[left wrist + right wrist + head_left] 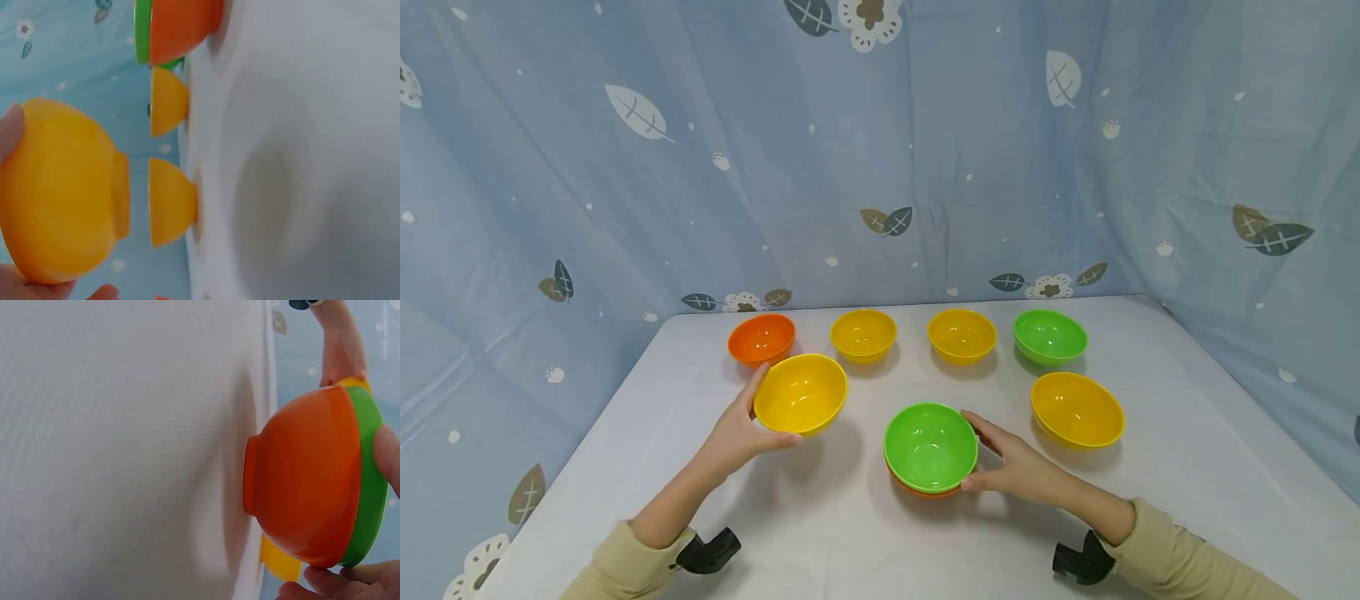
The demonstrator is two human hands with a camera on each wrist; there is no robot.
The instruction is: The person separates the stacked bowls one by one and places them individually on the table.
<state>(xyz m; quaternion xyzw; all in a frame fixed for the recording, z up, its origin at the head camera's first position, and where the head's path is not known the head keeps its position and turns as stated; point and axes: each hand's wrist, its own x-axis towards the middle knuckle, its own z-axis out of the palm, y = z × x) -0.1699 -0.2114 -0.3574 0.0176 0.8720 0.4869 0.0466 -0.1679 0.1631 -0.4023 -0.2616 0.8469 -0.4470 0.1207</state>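
My left hand point(741, 431) holds a yellow bowl point(802, 395) by its side, thumb toward the near rim and fingers on the far side. In the left wrist view that yellow bowl point(62, 194) is up off the white table, its foot ring showing. At the middle of the table, a green bowl point(931, 447) sits nested in an orange bowl point(306, 478), whose foot is at the tabletop. My right hand point(1018, 468) grips the green bowl's right side, thumb and fingers spread along its rim. Part of the fingers is hidden behind the bowls in the right wrist view.
Along the table's back stand an orange bowl point(762, 340), two yellow bowls point(863, 336) and a green bowl point(1050, 337). Another yellow bowl point(1077, 409) stands right of the nested pair. A blue patterned curtain point(880, 150) hangs behind the white table point(850, 542).
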